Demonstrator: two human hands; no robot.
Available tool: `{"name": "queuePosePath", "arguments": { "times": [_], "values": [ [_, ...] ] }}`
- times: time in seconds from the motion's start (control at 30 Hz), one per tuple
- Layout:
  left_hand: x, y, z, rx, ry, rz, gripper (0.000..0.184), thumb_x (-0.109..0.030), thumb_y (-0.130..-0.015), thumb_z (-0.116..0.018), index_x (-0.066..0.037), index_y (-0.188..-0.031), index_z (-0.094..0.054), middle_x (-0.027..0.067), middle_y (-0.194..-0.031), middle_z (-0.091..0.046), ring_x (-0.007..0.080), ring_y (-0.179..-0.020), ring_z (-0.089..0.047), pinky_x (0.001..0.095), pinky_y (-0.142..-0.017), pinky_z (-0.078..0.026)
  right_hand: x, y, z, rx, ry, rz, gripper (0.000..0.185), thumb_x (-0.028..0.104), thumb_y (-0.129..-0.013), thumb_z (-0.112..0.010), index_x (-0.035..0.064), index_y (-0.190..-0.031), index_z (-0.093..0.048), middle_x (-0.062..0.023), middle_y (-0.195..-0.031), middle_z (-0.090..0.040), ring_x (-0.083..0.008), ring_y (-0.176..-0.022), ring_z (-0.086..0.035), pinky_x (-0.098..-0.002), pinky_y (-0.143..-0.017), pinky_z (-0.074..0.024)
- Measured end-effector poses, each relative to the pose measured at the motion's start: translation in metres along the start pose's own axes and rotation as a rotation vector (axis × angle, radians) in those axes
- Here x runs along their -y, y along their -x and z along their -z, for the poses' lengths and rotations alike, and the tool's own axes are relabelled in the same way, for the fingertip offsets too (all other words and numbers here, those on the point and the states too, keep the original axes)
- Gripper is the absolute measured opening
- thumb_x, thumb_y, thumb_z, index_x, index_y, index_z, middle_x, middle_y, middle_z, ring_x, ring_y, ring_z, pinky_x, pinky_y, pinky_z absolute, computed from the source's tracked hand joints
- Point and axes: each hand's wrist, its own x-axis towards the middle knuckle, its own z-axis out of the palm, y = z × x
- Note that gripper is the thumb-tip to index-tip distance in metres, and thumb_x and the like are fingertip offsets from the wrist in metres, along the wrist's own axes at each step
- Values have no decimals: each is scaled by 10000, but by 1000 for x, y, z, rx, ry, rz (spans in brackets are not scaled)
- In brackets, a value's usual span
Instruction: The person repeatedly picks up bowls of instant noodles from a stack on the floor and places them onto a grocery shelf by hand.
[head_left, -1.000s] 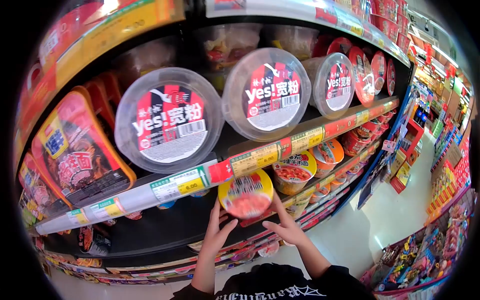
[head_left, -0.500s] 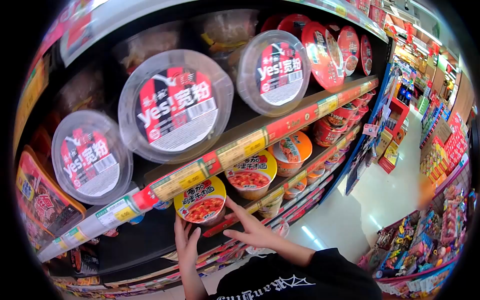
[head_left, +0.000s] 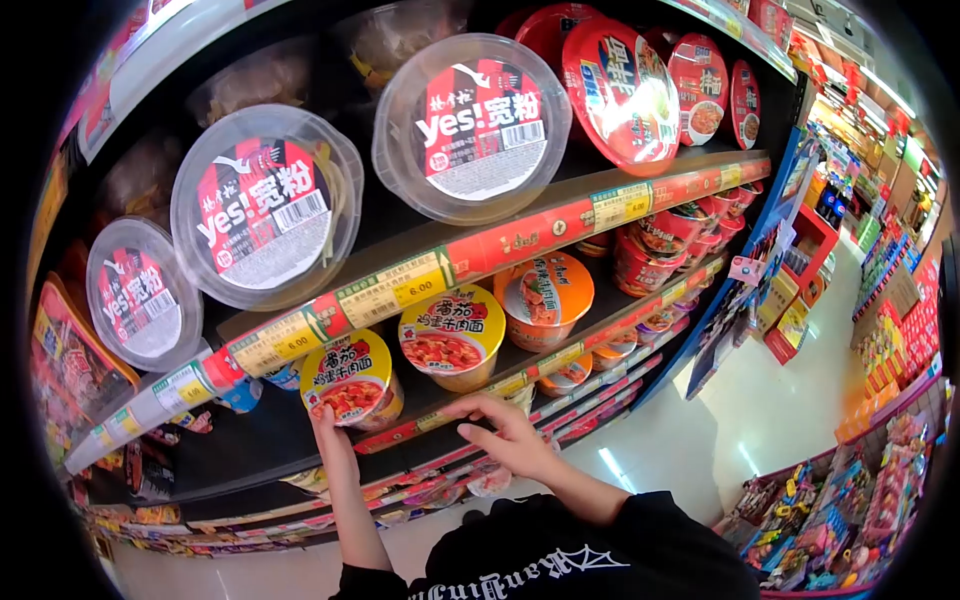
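Note:
At the front of the lower shelf, a yellow-lidded instant noodle cup (head_left: 350, 378) stands tilted towards me, with a red beef-noodle picture on its lid. My left hand (head_left: 335, 440) grips its lower left edge; some of the fingers are hidden behind the cup. My right hand (head_left: 508, 437) is open beside the shelf edge, its fingers stretched out to the left, holding nothing. Just above it sits a second, matching yellow noodle cup (head_left: 452, 340). To the right of that stands an orange-lidded noodle cup (head_left: 545, 300).
On the upper shelf, clear-lidded wide-noodle bowls (head_left: 470, 130) lean outward beside red-lidded bowls (head_left: 622, 95). A price-tag rail (head_left: 490, 245) runs above the lower cups. An aisle floor (head_left: 700, 440) and a bin of small packaged goods (head_left: 830, 510) lie to the right.
My right hand has come off the front noodle cup and moved slightly right. My left hand remains on that cup. The view has shifted, and the shelf items appear further left.

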Motion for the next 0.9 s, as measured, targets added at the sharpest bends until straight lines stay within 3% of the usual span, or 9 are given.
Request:
{"name": "queuePosePath", "arguments": {
  "times": [0.07, 0.1, 0.2, 0.33, 0.4, 0.47, 0.63, 0.73, 0.9],
  "values": [
    [4, 2, -8, -147, 67, 23, 565, -384, -932, -517, -25, -1335, -351, 108, -1328, -451, 205, -1252, -405, 356, -1071, -259, 1, 9, 11, -37, -69, -7, 220, 91, -877, -575, 26, -1086, -599, -79, -1051, -619, -175, -961, -578, -289, -835, -441],
    [8, 0, -4, -165, 131, 38, 521, -315, -940, -505, -24, -1342, -347, 96, -1305, -464, 182, -1226, -423, 349, -1064, -270, 2, 13, 16, -29, -72, -6, 220, 91, -877, -575, 26, -1086, -599, -79, -1051, -619, -175, -961, -578, -289, -835, -441],
    [-4, 10, -20, -201, 97, -2, 527, -361, -943, -503, -32, -1331, -368, 94, -1296, -472, 181, -1221, -428, 343, -1060, -276, 0, 26, 30, -79, -191, -89, 200, 59, -881, -553, 7, -1066, -608, -57, -1003, -615, -124, -960, -551, -255, -845, -413],
    [-16, 34, -26, -284, -61, -39, 597, -416, -952, -478, -14, -1375, -351, 103, -1343, -444, 190, -1259, -404, 335, -1085, -262, -4, 39, 51, -380, -195, -70, 149, 5, -883, -509, -7, -1006, -592, -58, -977, -621, -127, -929, -567, -253, -838, -428],
    [-7, 49, -18, -283, -215, -164, 495, -292, -987, -431, -15, -1388, -345, 125, -1383, -415, 216, -1286, -386, 352, -1090, -255, 2, 47, 58, -439, -292, -43, 120, 16, -885, -507, -13, -972, -585, -72, -966, -621, -141, -907, -584, -260, -835, -443],
    [-20, 82, -28, -291, -492, -233, 456, -193, -983, -420, -12, -1394, -337, 135, -1410, -389, 231, -1311, -357, 351, -1090, -247, -3, 59, 60, -424, -301, -72, 99, 26, -885, -506, -12, -940, -579, -77, -935, -622, -149, -898, -592, -263, -839, -448],
    [-38, 171, 0, -382, -559, -155, 502, -96, -893, -558, -24, -1363, -396, 124, -1413, -388, 225, -1320, -329, 346, -1099, -206, -11, 81, 28, -236, -395, -202, 99, 39, -883, -495, -5, -907, -580, -67, -844, -625, -126, -787, -573, -253, -753, -441],
    [-66, 230, 32, -420, -879, -96, 484, -52, -832, -602, -35, -1296, -466, 130, -1296, -506, 243, -1212, -462, 365, -1023, -332, -15, 90, 1, -91, -451, -239, 106, 47, -882, -492, -5, -902, -582, -67, -817, -620, -123, -770, -565, -246, -739, -435],
    [-115, 329, 42, -818, -869, -40, 462, -36, -812, -614, -41, -1259, -497, 120, -1206, -565, 219, -1106, -540, 359, -937, -410, -3, 100, -50, 138, -461, -301, 109, 63, -877, -500, 2, -889, -589, -66, -788, -611, -121, -744, -569, -247, -711, -439]
  ]
}}
